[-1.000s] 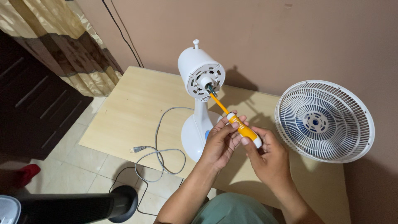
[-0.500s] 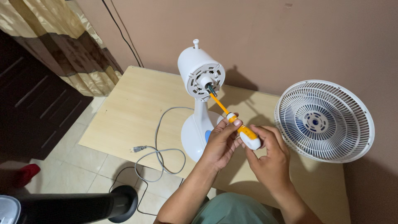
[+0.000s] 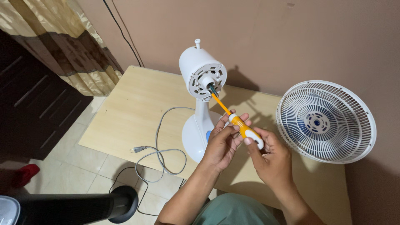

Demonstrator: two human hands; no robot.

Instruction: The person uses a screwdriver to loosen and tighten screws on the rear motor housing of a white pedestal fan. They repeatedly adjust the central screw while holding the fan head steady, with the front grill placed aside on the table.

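I see my left hand with fingers curled shut around the orange-and-white plastic-handled screwdriver. My right hand pinches its white butt end. Beyond my fingertips, its shaft tip meets the hub of the white plastic fan motor housing.

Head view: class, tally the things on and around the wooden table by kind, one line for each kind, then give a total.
Fan body on its stand: 1
Fan grille: 1
Screwdriver, held by left hand and right hand: 1
Power cord: 1
Wooden table: 1
Black tower appliance, lower left: 1
Total: 6
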